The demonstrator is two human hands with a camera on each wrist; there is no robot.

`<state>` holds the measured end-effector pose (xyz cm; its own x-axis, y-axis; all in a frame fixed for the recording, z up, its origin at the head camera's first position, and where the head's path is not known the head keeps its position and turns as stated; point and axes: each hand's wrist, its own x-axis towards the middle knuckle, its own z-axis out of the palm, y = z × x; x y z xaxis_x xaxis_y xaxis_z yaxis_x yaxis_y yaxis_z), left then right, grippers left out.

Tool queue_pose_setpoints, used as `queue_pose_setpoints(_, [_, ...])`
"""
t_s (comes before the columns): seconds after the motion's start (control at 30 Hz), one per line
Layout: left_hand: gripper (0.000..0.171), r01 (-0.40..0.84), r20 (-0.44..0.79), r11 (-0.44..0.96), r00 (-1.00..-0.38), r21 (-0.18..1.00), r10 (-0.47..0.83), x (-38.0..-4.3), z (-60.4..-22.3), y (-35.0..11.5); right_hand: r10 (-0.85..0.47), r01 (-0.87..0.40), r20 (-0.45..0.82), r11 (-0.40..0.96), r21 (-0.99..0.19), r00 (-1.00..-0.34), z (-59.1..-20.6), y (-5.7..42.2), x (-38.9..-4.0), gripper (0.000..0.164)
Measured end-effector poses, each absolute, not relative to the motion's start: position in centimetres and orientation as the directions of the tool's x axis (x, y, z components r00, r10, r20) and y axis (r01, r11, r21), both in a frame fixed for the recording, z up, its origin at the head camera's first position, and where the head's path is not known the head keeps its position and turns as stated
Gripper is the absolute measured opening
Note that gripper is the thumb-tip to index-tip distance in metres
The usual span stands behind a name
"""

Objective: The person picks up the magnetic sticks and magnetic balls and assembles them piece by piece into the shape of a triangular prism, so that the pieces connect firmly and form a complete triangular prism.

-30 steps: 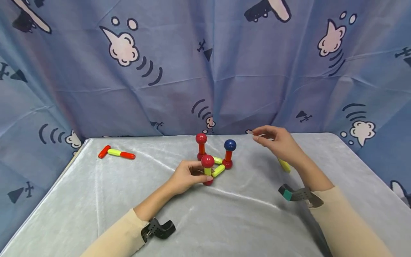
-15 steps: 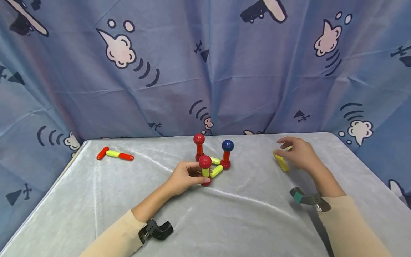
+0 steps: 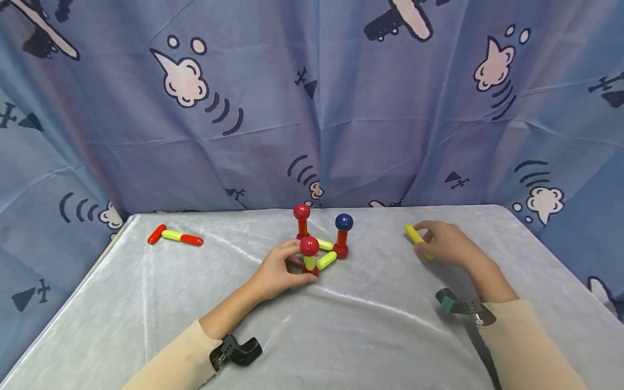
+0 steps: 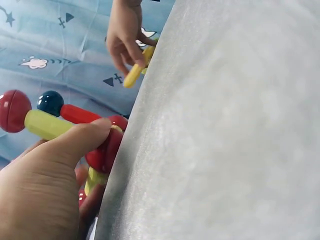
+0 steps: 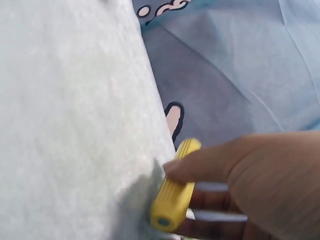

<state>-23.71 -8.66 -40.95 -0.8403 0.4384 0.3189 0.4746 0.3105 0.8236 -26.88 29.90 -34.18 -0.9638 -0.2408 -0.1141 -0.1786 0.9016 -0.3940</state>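
Observation:
My left hand holds the foot of the nearest post of a small ball-and-rod magnetic structure. In the left wrist view the thumb presses on the red base ball. That post has a yellow-green rod topped by a red ball. Two other posts have red rods, one under a blue ball, one under a red ball. Yellow-green rods lie between the bases. Off to the right, my right hand pinches a yellow magnetic rod between thumb and fingers.
At the table's left lie a short red rod and a yellow-green rod end to end with another red rod. A pale grey cloth covers the table. A blue patterned curtain hangs behind.
My right hand has moved right and down to the yellow rod and taken hold of it; the rod has turned and shifted left. The left hand stays at the structure, its thumb slightly lower.

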Motion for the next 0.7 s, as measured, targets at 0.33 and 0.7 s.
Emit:
queue_pose_setpoints(0.33, [0.034,0.463,0.392,0.346,-0.883,0.816,0.257,-23.9,-41.3,-8.8,-0.356,-0.377,0.151,0.742,-0.555,-0.922,-31.7,25.6,-24.9,0.057])
queue_pose_setpoints(0.7, [0.028,0.479,0.439,0.322,-0.878,0.817,0.191,-23.9,-41.0,-8.7,-0.485,-0.624,0.394,0.574,-0.53,-0.781,-32.9,16.9,-22.0,0.052])
